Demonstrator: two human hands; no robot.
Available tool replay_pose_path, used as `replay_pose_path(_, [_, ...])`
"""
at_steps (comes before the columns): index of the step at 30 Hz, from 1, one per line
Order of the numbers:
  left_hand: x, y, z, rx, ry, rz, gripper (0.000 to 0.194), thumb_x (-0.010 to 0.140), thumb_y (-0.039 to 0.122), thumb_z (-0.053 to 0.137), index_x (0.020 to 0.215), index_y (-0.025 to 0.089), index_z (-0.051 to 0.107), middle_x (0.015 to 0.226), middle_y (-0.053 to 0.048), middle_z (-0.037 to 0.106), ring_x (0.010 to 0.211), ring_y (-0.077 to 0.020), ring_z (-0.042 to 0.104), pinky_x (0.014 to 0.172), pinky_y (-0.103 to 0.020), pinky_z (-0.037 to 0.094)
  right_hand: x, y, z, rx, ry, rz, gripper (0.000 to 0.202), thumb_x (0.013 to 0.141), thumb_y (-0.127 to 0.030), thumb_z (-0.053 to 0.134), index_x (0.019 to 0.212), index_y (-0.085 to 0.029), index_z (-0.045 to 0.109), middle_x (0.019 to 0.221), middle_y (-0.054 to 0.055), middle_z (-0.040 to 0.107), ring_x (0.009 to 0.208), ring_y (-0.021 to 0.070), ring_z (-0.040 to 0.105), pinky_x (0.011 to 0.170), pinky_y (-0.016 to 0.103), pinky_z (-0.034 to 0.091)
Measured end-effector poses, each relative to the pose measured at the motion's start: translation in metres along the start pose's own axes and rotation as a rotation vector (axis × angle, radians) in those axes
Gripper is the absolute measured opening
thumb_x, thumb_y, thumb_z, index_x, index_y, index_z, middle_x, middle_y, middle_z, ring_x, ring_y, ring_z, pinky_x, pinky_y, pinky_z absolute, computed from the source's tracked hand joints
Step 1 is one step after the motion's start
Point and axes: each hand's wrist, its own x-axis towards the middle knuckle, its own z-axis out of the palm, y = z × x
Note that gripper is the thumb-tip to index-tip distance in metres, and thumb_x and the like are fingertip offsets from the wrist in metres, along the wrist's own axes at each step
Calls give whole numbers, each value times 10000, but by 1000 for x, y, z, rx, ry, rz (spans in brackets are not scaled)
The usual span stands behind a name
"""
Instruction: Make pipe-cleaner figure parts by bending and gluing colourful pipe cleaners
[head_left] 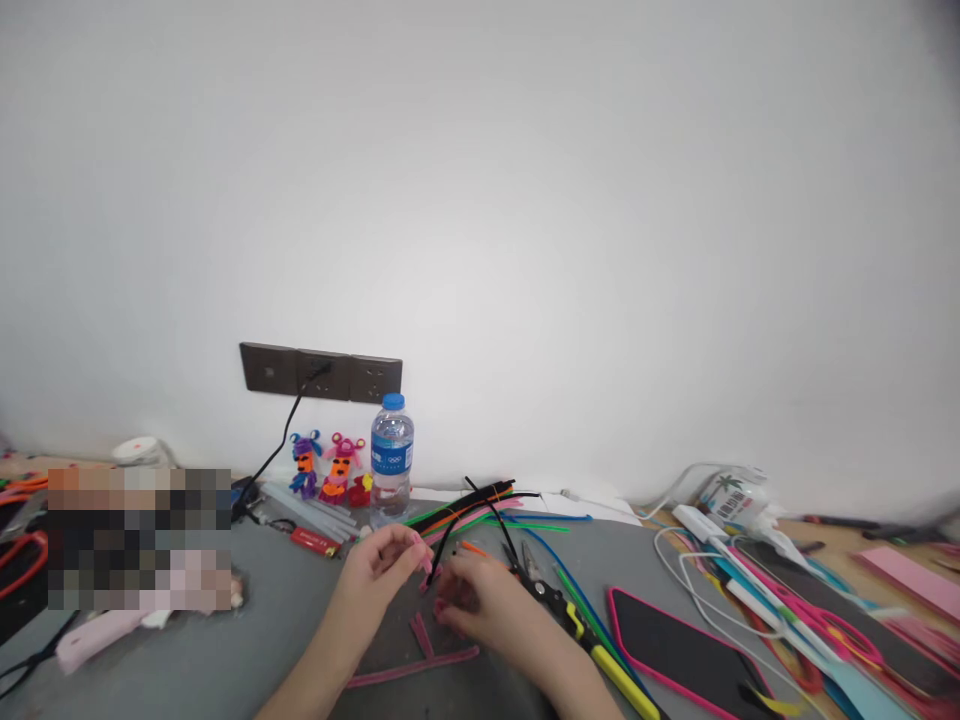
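Strips (491,500) of fuzzy craft wire, black, green, orange and pink, lie in a bunch on the grey table (281,600), just beyond our hands. With the fingertips of our left hand (385,565) we pinch a small pink piece (424,552) above the table. Our right hand (486,600) hovers just beside it with its fingers curled in; pink shows near its fingertips, but we cannot tell whether it grips anything. The two hands are close together, with a narrow gap between them. A black strip reaches down into that gap, and we cannot make out whether either hand touches it.

Judging by how things lie, we are partway through: the pink piece looks small and bent, so some shaping seems done. A long pink strip (412,668) and a short pink strip (421,636) lie below our hands, apparently unused, so more seems left to work in. Two small figures, one blue and purple (304,465), the other pink and orange (341,470), look complete beside the water bottle (391,470). The pliers (559,605) lie beside our right forearm, unheld.
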Motion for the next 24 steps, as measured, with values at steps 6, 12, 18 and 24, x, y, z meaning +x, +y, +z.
replay_pose_path(6, [2, -14, 2, -11, 14, 1, 233, 682, 389, 754, 718, 174, 672, 626, -8, 680, 626, -161, 604, 629, -238, 477, 8, 13, 17, -74, -7, -66, 243, 659, 23, 555, 782, -167, 645, 755, 3, 592, 682, 134, 545, 587, 192, 368])
replay_pose_path(12, [0, -7, 3, -42, -34, -16, 215, 696, 333, 760, 798, 170, 664, 662, -7, 687, 638, -151, 617, 634, -236, 481, 8, 13, 5, 104, 48, -88, 265, 684, 3, 523, 835, -176, 647, 741, -11, 593, 675, 133, 529, 608, 213, 378])
replay_pose_path(18, [-2, 1, 6, -82, -86, -44, 233, 687, 326, 773, 785, 152, 653, 658, -10, 685, 618, -139, 611, 614, -236, 472, 9, 1, -14, 656, 75, -76, 181, 813, -307, 654, 911, -157, 630, 711, -15, 571, 611, 115, 498, 590, 234, 382])
replay_pose_path(24, [-1, -3, 8, -73, -106, -93, 239, 623, 303, 805, 735, 136, 676, 659, -21, 696, 603, -149, 622, 589, -243, 480, 9, -13, -11, 842, 30, -83, 283, 744, -381, 759, 795, -151, 602, 660, -28, 581, 595, 105, 521, 588, 232, 377])
